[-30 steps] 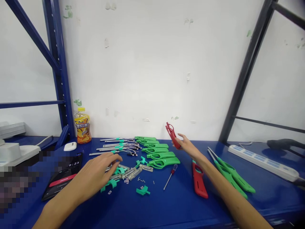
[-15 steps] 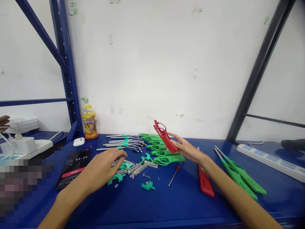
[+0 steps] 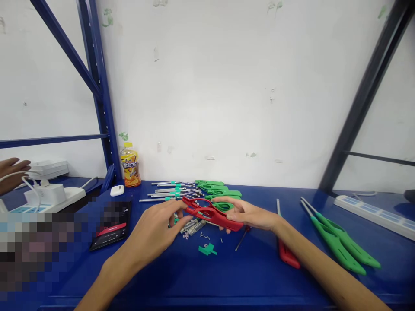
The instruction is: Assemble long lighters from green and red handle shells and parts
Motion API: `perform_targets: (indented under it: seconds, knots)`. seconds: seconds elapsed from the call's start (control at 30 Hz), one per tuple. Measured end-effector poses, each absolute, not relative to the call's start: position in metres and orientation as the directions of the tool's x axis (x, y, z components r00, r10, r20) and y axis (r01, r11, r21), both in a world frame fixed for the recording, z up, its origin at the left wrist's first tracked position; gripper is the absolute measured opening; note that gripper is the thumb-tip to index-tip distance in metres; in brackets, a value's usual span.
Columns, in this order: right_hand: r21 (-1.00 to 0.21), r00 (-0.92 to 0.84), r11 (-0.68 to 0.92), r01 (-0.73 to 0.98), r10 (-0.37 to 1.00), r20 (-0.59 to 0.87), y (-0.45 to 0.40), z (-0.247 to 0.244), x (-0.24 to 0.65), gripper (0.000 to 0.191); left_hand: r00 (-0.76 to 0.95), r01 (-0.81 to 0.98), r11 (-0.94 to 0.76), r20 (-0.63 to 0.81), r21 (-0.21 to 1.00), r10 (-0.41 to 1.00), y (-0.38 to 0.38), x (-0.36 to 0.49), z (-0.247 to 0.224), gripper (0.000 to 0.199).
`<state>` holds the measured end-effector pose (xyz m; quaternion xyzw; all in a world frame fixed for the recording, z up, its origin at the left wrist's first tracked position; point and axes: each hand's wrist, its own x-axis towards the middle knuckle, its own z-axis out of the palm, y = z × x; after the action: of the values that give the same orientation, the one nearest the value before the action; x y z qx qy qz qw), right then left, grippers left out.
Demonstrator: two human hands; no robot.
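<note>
A red lighter casing [image 3: 231, 222] with a looped trigger opening is held over the table by my right hand [image 3: 253, 214], whose fingers and thumb grip its wide end. Its narrow tip points left, where the fingers of my left hand [image 3: 158, 224] close on it. The casing looks like two shells, one against the other. Behind it lie several green lighter casings [image 3: 223, 193] and a row of metal lighter rods [image 3: 167, 191] with teal parts. Below are clear parts [image 3: 196, 226], a teal trigger piece [image 3: 207, 249] and a screwdriver [image 3: 241, 239], partly hidden.
A red lighter [image 3: 288, 257] and two green lighters [image 3: 340, 242] lie at right, near a power strip [image 3: 372, 216]. At left are a phone [image 3: 112, 226], a white earphone case [image 3: 117, 190] and a drink bottle [image 3: 130, 166]. Another person's hand [image 3: 14, 172] shows at far left.
My right hand has brought the red casing down and left, turning it flatter. My left hand has moved right from the small parts to its tip. The view has shifted slightly.
</note>
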<state>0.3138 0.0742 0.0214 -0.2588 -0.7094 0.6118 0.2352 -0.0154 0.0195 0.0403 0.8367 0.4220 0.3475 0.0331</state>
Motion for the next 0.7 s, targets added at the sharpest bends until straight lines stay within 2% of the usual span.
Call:
perform_targets:
  seconds: [0.23,0.4,0.53,0.7]
  knots:
    - [-0.99,-0.712,0.126,0.067,0.701,0.04,0.073,0.026,0.318,0.077,0.419,0.635,-0.723,0.665,0.271,0.618,0.02,-0.011,0.039,0.013]
    - [-0.995,-0.666,0.099,0.026,0.744,0.056,0.069,0.031,0.314,0.075,0.412,0.499,-0.843,0.802,0.199,0.433,0.013,-0.009,0.041,0.013]
    - [-0.997,-0.646,0.079,0.002,0.761,0.059,0.067,0.033,0.313,0.072,0.368,0.381,-0.874,0.818,0.303,0.443,0.003,-0.002,0.047,0.022]
    - [-0.997,-0.604,0.075,-0.034,0.793,0.08,0.068,0.03,0.312,0.06,0.28,0.246,-0.796,0.746,0.553,0.605,-0.008,0.01,0.052,0.018]
